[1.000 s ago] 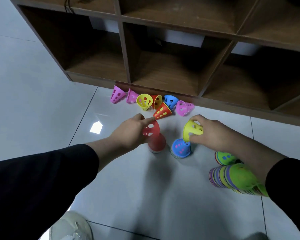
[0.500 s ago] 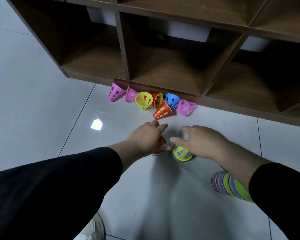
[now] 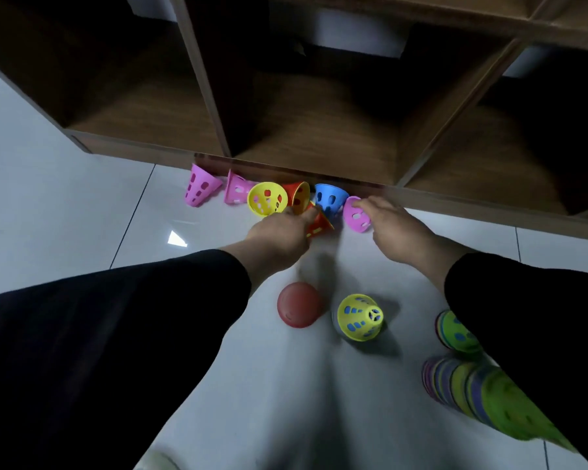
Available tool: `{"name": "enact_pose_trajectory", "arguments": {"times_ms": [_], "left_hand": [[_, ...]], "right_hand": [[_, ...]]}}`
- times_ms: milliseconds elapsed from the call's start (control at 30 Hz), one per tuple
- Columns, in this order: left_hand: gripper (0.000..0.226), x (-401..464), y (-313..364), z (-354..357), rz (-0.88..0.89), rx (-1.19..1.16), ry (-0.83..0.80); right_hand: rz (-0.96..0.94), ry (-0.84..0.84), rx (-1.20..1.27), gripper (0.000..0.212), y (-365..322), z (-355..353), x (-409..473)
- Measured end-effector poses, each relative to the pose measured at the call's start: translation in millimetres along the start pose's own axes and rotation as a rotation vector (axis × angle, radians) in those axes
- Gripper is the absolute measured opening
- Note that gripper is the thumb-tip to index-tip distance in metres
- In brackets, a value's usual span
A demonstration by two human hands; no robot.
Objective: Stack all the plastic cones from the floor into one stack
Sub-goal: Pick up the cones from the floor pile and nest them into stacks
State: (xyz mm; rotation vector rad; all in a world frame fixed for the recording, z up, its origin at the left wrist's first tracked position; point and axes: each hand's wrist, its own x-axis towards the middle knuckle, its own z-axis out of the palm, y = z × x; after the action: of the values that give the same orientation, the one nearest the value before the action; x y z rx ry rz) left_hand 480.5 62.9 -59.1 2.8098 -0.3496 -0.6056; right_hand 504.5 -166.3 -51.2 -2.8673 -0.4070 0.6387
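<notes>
Head view, looking down at a pale tiled floor [image 3: 65, 212] before a brown wooden shelf unit [image 3: 319, 106]; both arms wear black sleeves. The left hand [image 3: 279, 232] reaches forward, its fingers [image 3: 308, 215] curled onto the orange cone [image 3: 319, 223] lying on its side; whether they fully clamp it cannot be told, since the hand hides most of it. The right hand [image 3: 396, 228] reaches beside it, fingertips pinching the rim of a magenta cone [image 3: 355, 215], which lies on its side just right of the orange one.

Just beyond the left fingers, along the foot of the shelf, lies a row of tipped cones; from left to right: a pink cone [image 3: 197, 186], a second pink cone [image 3: 236, 191], a yellow cone [image 3: 267, 200] with its mouth toward the camera, an orange-red cone [image 3: 297, 195], and a blue cone [image 3: 330, 198] between the two hands' fingertips.

Nearer the person than either hand, well apart from the fingers, stand two short upright stacks: a red stack [image 3: 297, 305], and just right of it a yellow-topped stack [image 3: 358, 317] with blue showing through its holes. Under the right forearm lie a green cone [image 3: 455, 332] and a long striped stack of many colours [image 3: 482, 391] on its side, partly hidden by the sleeve.
</notes>
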Motion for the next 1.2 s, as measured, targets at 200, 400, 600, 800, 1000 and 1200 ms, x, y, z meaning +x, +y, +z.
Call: {"name": "enact_pose_trajectory", "arguments": {"times_ms": [200,400,600,800,1000,1200], "left_hand": [[0.067,24.0,10.2,6.3,0.030,0.103,-0.037],[0.062,27.7,7.9,16.1,0.026,0.059,-0.008],[0.050,10.6,-2.1,20.8,0.066,-0.142,0.085],[0.064,-36.0,-9.3,-4.9,0.122,-0.431,0.276],[0.078,-112.8,-17.6,-23.8,0.212,-0.372,0.178],[0.077,-153.2,-20.2,-22.1,0.312,-0.127,0.014]], "right_hand": [[-0.041,-0.004,-0.055,0.050,9.6,6.1,16.0],[0.003,-0.012,0.018,0.037,3.1,20.5,11.6],[0.121,0.125,0.131,0.047,-6.0,10.2,-2.5],[0.144,0.362,0.399,0.062,-22.5,-26.1,-51.5],[0.063,0.243,0.342,0.062,-39.9,-54.7,-122.6],[-0.030,0.127,0.133,0.066,-47.6,-47.2,-182.4]]}}
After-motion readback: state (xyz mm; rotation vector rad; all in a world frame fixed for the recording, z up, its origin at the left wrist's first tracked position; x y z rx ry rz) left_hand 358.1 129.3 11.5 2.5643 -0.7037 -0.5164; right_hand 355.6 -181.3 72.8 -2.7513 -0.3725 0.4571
